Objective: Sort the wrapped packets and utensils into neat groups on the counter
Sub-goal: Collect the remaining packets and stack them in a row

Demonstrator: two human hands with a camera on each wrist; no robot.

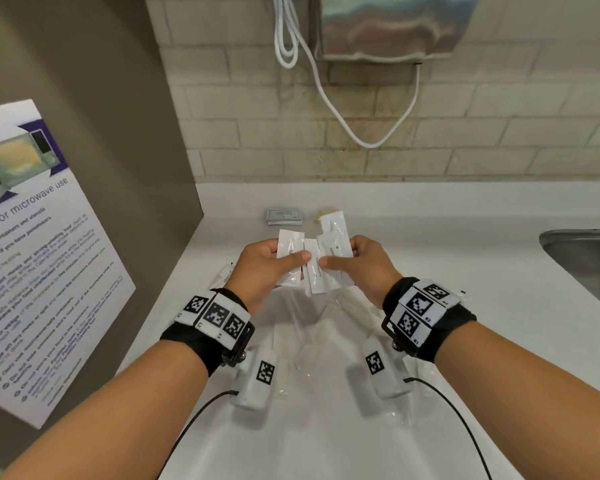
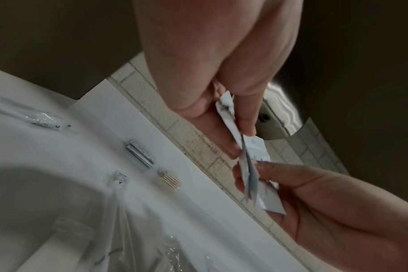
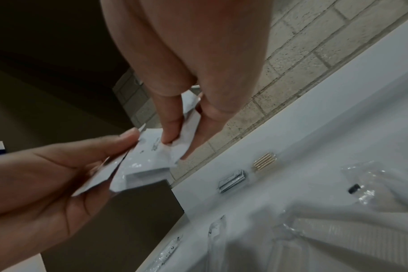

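Both hands hold a fan of several white sachets (image 1: 315, 271) above the white counter (image 1: 447, 271). My left hand (image 1: 289, 257) pinches the left sachets between thumb and fingers; my right hand (image 1: 339, 255) pinches the right ones, thumb on top. In the left wrist view the sachets (image 2: 247, 166) are edge-on between left fingers (image 2: 224, 136) and the right hand (image 2: 314, 202). The right wrist view shows the sachets (image 3: 151, 156) pinched the same way. A stack of grey packets (image 1: 284, 216) and a bundle of toothpicks (image 1: 320, 214) lie at the back of the counter.
Clear-wrapped utensils (image 1: 326, 327) lie scattered on the counter under my hands, more at the left (image 1: 224, 275). A steel sink (image 1: 586, 261) lies to the right. A brown side wall with a microwave poster (image 1: 39, 258) stands on the left. A white cable (image 1: 329, 98) hangs on the tiled wall.
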